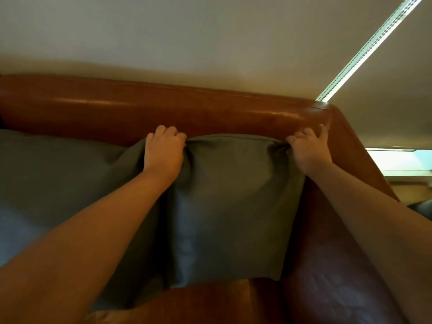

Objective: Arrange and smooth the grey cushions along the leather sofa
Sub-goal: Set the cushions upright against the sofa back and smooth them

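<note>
A grey cushion (pixel 233 202) stands upright against the backrest of the brown leather sofa (pixel 210 111), in its right corner. My left hand (pixel 163 150) grips the cushion's top left corner, fingers curled over the fabric. My right hand (pixel 306 148) pinches its top right corner, close to the sofa's armrest. A second grey cushion (pixel 58 183) leans against the backrest just to the left, touching the first one and partly hidden by my left forearm.
The sofa's right armrest (pixel 355 160) runs down along my right arm. Brown seat leather (pixel 210 302) shows below the cushions. A pale wall (pixel 187 43) rises behind the sofa, with a bright light strip (pixel 364 50) and a window (pixel 402 160) at the right.
</note>
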{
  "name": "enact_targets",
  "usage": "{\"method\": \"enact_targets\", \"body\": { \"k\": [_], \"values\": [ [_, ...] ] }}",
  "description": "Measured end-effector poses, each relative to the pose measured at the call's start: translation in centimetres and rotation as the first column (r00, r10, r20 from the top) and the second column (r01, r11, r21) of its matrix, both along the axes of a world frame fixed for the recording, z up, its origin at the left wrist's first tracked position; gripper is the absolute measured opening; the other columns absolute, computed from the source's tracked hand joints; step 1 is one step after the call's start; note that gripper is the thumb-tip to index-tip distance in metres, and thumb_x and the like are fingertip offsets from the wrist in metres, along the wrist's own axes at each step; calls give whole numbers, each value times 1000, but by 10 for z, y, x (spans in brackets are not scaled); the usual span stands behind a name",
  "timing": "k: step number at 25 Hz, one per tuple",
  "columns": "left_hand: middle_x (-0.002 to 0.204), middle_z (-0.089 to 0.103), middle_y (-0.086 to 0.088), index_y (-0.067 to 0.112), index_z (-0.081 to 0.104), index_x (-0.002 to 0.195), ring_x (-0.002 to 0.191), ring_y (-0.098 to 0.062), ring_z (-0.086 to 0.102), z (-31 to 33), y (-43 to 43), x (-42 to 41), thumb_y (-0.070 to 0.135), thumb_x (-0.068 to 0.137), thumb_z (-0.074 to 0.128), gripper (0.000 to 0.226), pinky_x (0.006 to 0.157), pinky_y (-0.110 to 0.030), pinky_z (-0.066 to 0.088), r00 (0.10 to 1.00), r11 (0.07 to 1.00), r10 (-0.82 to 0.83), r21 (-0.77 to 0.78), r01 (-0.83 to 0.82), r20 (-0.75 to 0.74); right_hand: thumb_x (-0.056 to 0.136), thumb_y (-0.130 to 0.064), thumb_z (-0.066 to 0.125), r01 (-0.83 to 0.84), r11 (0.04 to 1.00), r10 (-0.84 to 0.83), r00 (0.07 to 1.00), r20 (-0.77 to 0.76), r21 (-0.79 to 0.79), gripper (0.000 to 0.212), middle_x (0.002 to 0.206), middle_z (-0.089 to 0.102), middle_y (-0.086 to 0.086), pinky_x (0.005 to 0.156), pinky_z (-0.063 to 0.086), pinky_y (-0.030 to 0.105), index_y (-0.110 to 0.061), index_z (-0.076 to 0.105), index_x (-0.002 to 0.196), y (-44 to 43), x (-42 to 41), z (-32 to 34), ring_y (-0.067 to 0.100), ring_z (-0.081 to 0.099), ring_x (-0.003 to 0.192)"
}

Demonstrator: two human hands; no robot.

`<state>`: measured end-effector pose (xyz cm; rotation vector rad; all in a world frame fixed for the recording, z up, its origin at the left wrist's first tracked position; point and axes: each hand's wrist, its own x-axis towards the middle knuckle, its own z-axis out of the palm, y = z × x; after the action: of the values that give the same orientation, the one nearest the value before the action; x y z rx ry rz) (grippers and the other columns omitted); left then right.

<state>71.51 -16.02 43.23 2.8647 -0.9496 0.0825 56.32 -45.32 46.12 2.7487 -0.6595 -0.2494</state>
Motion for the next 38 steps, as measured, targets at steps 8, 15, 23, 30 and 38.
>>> {"method": "enact_targets", "body": {
  "k": [8,15,23,30,38],
  "values": [
    [149,41,-11,18,45,137,140,-32,30,-13,-9,-95,19,91,48,47,106,-51,30,984,902,-5,-425,82,178,98,-28,51,-50,983,-73,784,616,179,43,149,41,12,117,14,58,-19,47,139,21,-56,-36,32,30,142],
    [162,12,-3,35,23,152,149,-27,9,-96,-26,-149,63,93,36,66,114,-60,5,933,940,-332,-29,339,142,98,-64,24,-237,924,70,877,475,301,66,165,3,-2,116,7,63,-39,4,155,80,-109,-122,31,-1,152],
    [163,7,-3,35,20,152,150,-27,9,-116,-40,-132,65,93,34,68,116,-58,0,943,953,-301,0,304,139,96,-66,23,-173,951,53,907,417,255,67,165,-4,-5,115,5,67,-41,0,154,71,-94,-137,33,-2,151],
    [163,6,-3,35,22,152,150,-27,7,-109,-39,-136,63,95,32,65,115,-59,2,930,947,-303,-41,317,206,95,-68,23,-181,955,61,895,443,234,71,165,-3,-1,115,5,67,-38,0,155,87,-102,-148,33,-2,151],
    [162,5,-5,32,23,151,149,-27,11,-133,-7,-161,69,89,36,74,115,-58,1,948,963,-255,-39,266,189,96,-62,29,-150,966,27,868,496,211,72,164,-12,1,115,-4,63,-34,1,155,108,-116,-148,32,-7,151]
  ]
}}
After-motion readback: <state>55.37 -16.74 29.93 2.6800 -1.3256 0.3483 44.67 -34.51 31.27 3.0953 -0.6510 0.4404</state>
